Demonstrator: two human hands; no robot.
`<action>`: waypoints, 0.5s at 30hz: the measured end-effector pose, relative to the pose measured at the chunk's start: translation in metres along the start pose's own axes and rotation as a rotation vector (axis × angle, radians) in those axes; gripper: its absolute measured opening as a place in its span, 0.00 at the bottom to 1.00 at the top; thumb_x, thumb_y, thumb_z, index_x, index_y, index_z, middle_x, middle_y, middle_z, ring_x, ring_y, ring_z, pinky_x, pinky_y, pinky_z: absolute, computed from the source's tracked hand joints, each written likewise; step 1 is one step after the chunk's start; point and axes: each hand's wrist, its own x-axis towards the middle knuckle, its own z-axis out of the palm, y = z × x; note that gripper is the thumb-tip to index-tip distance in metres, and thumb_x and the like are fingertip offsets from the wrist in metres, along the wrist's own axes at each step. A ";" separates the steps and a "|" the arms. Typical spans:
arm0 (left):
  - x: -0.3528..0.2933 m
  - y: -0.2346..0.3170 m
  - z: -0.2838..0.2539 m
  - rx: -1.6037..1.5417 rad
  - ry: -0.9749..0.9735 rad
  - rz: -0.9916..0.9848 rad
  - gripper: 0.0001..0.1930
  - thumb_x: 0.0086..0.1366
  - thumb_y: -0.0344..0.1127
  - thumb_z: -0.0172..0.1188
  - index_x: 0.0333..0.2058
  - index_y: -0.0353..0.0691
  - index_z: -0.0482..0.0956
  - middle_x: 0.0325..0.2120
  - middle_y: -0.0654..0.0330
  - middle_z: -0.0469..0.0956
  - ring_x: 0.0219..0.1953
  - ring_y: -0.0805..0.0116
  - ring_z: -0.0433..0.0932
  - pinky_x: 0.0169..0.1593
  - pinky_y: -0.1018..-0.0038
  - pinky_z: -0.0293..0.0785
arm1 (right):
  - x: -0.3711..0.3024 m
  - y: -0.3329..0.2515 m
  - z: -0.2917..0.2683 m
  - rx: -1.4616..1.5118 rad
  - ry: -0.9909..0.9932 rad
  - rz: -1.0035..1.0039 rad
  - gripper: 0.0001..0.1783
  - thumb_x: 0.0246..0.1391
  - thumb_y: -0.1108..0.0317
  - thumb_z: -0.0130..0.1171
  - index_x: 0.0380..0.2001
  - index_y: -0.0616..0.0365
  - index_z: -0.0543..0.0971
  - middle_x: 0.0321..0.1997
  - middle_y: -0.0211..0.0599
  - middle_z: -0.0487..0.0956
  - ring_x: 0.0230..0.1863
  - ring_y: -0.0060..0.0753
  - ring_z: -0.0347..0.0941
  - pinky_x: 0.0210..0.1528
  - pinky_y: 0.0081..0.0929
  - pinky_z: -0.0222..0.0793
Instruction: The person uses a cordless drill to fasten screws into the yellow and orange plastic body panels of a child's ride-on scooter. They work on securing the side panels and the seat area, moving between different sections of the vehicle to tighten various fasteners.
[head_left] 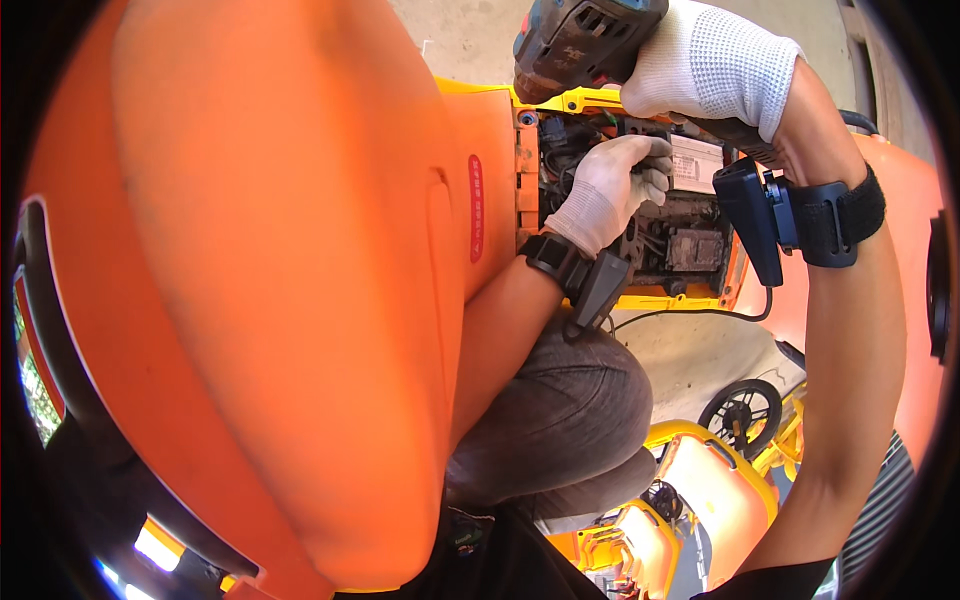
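Note:
My right hand (715, 65), in a white dotted glove, is wrapped round the grip of a dark cordless drill (585, 40). The drill is held above the far yellow edge of an open compartment (690, 205) in an orange vehicle body. Over the compartment, my left hand (620, 185) wears a whitish glove, its fingers curled together; whatever they pinch, if anything, is hidden. Just right of those fingers lies a silver labelled metal box (697, 163). Dark wires and a smaller dark box (694, 250) sit lower in the compartment.
A large orange body panel (290, 280) fills the left side. Strapped to my wrists are black devices, and a thin cable (700, 312) runs along the compartment's near yellow edge. My bent knee (590, 400) is close below. Further orange-yellow vehicles (715, 490) and a black wheel (742, 418) stand at lower right.

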 end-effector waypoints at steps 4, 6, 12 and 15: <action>-0.001 0.001 0.002 -0.003 0.028 -0.002 0.13 0.72 0.33 0.48 0.41 0.25 0.76 0.31 0.54 0.77 0.28 0.66 0.75 0.32 0.71 0.74 | -0.001 -0.003 0.001 -0.020 0.011 -0.009 0.19 0.43 0.69 0.67 0.41 0.61 0.80 0.28 0.34 0.80 0.28 0.24 0.73 0.36 0.27 0.74; 0.000 0.000 0.002 -0.002 0.021 -0.006 0.13 0.72 0.32 0.48 0.41 0.25 0.76 0.31 0.54 0.77 0.28 0.66 0.75 0.32 0.71 0.74 | -0.001 -0.002 0.001 -0.029 0.012 -0.012 0.18 0.43 0.69 0.67 0.41 0.61 0.80 0.28 0.34 0.80 0.28 0.24 0.73 0.36 0.27 0.74; -0.002 0.001 0.002 0.010 0.028 0.011 0.13 0.72 0.32 0.48 0.42 0.25 0.76 0.33 0.52 0.77 0.29 0.64 0.76 0.33 0.70 0.75 | 0.000 -0.001 0.002 -0.034 0.018 -0.020 0.18 0.44 0.70 0.67 0.42 0.61 0.80 0.28 0.34 0.80 0.28 0.24 0.73 0.36 0.26 0.74; -0.003 0.002 0.003 0.007 0.030 0.010 0.13 0.72 0.32 0.48 0.42 0.25 0.76 0.34 0.52 0.76 0.29 0.64 0.76 0.33 0.69 0.75 | -0.002 -0.002 0.001 -0.030 0.021 -0.023 0.18 0.44 0.70 0.67 0.42 0.61 0.80 0.28 0.34 0.80 0.28 0.24 0.73 0.36 0.26 0.74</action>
